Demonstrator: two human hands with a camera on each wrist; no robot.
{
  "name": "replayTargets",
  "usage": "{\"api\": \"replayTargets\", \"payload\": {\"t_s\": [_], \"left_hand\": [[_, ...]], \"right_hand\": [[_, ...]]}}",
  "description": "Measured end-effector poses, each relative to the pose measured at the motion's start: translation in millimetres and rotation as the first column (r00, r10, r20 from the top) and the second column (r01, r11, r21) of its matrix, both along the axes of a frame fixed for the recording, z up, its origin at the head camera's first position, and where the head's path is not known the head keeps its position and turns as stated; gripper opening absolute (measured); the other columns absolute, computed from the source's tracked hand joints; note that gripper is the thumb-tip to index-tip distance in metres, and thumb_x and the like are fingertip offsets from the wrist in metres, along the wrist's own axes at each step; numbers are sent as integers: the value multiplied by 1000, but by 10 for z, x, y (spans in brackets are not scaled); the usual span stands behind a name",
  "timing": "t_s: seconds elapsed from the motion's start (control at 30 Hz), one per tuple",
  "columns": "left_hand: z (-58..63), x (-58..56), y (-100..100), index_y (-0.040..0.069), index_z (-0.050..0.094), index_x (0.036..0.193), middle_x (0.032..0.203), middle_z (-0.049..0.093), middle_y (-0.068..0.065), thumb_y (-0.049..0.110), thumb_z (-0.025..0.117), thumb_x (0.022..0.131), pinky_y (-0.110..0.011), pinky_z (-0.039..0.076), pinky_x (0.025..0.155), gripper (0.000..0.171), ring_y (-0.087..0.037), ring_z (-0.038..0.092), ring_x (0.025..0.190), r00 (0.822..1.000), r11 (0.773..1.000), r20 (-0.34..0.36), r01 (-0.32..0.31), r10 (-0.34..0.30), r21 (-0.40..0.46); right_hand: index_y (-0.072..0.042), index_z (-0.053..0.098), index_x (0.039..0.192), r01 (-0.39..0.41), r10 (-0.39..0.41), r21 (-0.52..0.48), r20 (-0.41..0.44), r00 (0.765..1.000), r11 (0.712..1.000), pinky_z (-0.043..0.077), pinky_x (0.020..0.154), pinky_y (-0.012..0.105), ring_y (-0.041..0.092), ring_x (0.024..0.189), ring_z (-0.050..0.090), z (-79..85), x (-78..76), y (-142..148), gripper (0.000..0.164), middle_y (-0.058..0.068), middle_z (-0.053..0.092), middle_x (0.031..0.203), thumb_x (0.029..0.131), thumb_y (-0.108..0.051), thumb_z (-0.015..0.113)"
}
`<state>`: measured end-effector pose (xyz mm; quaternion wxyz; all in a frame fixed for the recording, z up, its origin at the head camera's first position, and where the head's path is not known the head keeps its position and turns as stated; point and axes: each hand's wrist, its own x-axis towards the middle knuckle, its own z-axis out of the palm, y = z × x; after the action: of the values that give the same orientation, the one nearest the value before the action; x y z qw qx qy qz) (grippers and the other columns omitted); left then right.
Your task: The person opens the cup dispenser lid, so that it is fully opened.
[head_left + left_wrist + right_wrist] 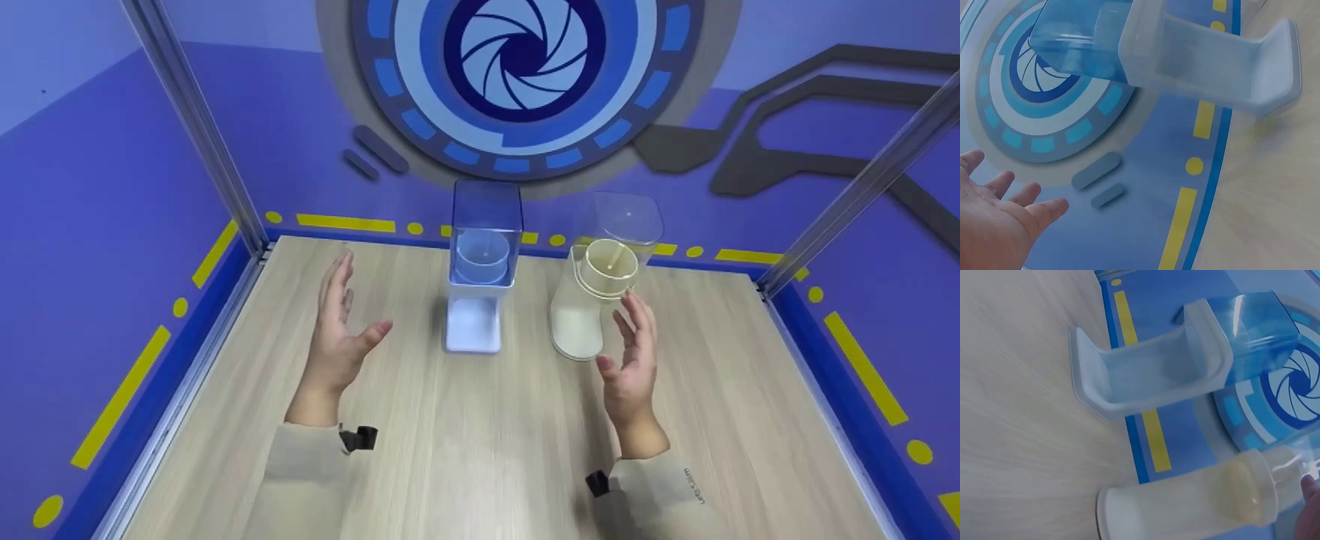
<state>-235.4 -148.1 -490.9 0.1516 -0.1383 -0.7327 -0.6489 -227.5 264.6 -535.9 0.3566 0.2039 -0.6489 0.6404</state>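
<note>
We take the dispenser-like stand of pale blue-white plastic with a square transparent blue box (484,271) as our landmark; it stands upright on the pale wood-grain worktop (472,450), in front of the blue patterned wall (285,127). Just to its right is the cream plastic stand with a rounded foot and a clear upper container (581,311). The person's bare left grip (337,337) is well apart from the landmark, on its left, its thumb and fingers spread and holding nothing. The bare right grip (634,367) lies to the landmark's right, just beside the cream stand, its thumb and fingers likewise apart; whether a fingertip touches the clear container, we cannot tell. That closeness is our main worry: a stray sideways brush high up could tip the cream stand, since its bulk seems to sit above a slim body, and a tilt leftward might carry it into the landmark. The see-through wall could also be misjudged, so fingers may bump it sooner than expected. Smooth plastic may let either stand slide or slip if grasped by one side only. With the left grip out of reach, we would expect little help in steadying a topple.
</note>
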Motion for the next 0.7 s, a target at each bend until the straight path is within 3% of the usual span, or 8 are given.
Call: {"api": "replayTargets", "payload": {"t_s": [0.23,0.33,0.47,0.7], "left_hand": [[-35,-66,197,19,21,182,190,16,-6,43,84,98,-59,16,147,108,-33,17,178,998,999,58,27,-29,38],[-57,-127,285,18,22,181,189,19,-8,38,78,103,-60,18,146,98,-35,20,177,996,998,75,41,-45,51],[-108,-201,410,18,25,181,188,20,-11,31,69,109,-60,23,145,86,-37,24,175,990,996,126,57,-65,66],[-228,-303,589,14,27,180,188,19,-14,25,68,112,-62,26,143,80,-40,24,175,979,994,185,73,-87,82]], "right_hand": [[15,38,165,-65,63,43,47,997,997,41,137,35,23,161,47,-37,-127,-238,118,25,44,169,94,-67,85],[14,39,166,-90,86,64,65,994,994,40,138,35,19,162,46,-27,-205,-343,116,33,41,169,96,-67,83],[12,38,167,-119,109,63,147,983,991,38,140,37,13,162,43,-18,-304,-477,110,38,37,172,99,-61,83],[10,33,171,-166,154,8,329,932,986,27,143,58,44,171,31,-21,-473,-665,100,31,34,180,100,-34,87]]}}
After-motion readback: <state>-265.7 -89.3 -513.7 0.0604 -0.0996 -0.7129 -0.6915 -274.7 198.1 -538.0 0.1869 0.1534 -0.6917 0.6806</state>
